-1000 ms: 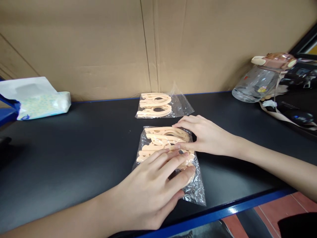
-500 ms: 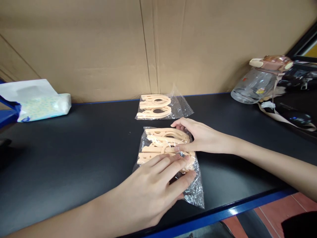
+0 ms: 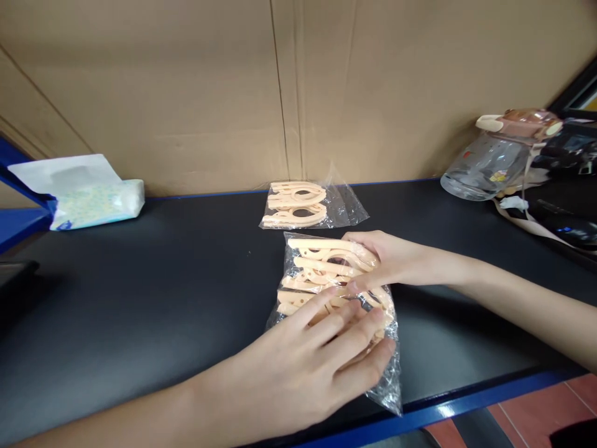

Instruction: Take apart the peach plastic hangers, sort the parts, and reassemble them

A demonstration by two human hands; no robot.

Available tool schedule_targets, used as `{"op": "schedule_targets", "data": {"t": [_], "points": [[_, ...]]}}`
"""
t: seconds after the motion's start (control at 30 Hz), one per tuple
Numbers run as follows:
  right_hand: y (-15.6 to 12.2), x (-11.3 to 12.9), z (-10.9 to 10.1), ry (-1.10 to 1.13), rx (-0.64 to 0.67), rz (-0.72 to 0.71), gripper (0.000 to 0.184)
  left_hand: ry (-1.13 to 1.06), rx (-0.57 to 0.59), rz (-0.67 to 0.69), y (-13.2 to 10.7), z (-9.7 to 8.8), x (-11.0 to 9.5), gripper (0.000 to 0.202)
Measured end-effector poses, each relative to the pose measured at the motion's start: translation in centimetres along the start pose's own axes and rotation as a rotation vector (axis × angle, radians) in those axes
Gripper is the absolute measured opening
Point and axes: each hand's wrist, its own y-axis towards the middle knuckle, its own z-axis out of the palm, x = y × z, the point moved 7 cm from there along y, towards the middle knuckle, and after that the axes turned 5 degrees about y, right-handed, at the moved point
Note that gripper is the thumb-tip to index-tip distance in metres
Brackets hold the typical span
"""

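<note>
A clear plastic bag of peach-coloured folding hangers (image 3: 317, 267) lies on the black tabletop (image 3: 140, 280) in front of me. My left hand (image 3: 317, 361) rests on its near half, fingers stretched flat over the plastic and thumb along the bag's lower side. At the bag's far right edge, my right hand (image 3: 392, 258) has its fingers curled over the top hanger and its thumb pinching from below. A second, smaller bag of the same hangers (image 3: 293, 205) lies just behind, touched by neither hand.
A cardboard wall (image 3: 186, 93) closes off the back of the table. A pack of tissues (image 3: 93, 196) sits at the far left. A clear water bottle (image 3: 489, 165) lies on its side at the far right beside dark gear (image 3: 569, 218). The table has a blue front edge (image 3: 466, 407).
The near bag has shifted slightly right and toward me. My right hand went from lying over the bag to curling round its far right edge. My left hand stayed flat on it.
</note>
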Motion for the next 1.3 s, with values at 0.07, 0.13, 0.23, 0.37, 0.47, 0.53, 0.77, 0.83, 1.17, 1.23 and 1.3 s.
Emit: {"op": "schedule_targets", "data": {"t": [0.07,0.13,0.23,0.37,0.47,0.53,0.77,0.83,1.17,1.23,1.3], "points": [[0.2,-0.5,-0.1,0.116,0.048,0.033,0.039,-0.002,0.012,-0.002,0.4,0.1,0.4,0.040],[0.1,-1.0,-0.5,0.224,0.092,0.075,0.041,-0.077,0.000,0.029,1.1,-0.2,0.9,0.043],[-0.8,-1.6,-2.5,0.245,0.055,0.119,0.042,-0.270,-0.100,0.076,2.5,-1.4,3.0,0.040],[-3.3,-2.4,-6.2,0.249,-0.042,0.169,0.043,-0.297,-0.280,-0.193,4.7,-1.7,9.8,0.033],[-5.3,-3.3,-9.1,0.248,-0.148,0.218,0.041,-0.247,-0.278,-0.284,6.3,0.7,14.4,0.039],[-6.4,-3.8,-10.8,0.235,-0.219,0.251,0.041,-0.170,-0.204,-0.237,7.4,3.3,16.2,0.046],[-8.0,-4.5,-15.4,0.322,-0.516,0.357,0.045,0.005,-0.030,0.001,9.4,8.9,17.9,0.019],[-7.4,-4.4,-16.3,0.356,-0.571,0.343,0.042,0.028,-0.027,-0.008,8.9,8.2,18.3,0.024],[3.1,-0.1,-15.3,0.275,-0.357,0.021,0.032,-0.086,0.105,-0.285,1.2,7.1,20.2,0.029],[6.3,0.2,-14.3,0.284,-0.299,-0.040,0.030,-0.098,0.107,-0.321,0.2,7.3,19.6,0.032],[9.4,0.0,-13.5,0.299,-0.239,-0.083,0.035,-0.111,0.125,-0.342,-0.7,7.4,18.6,0.033]]}}
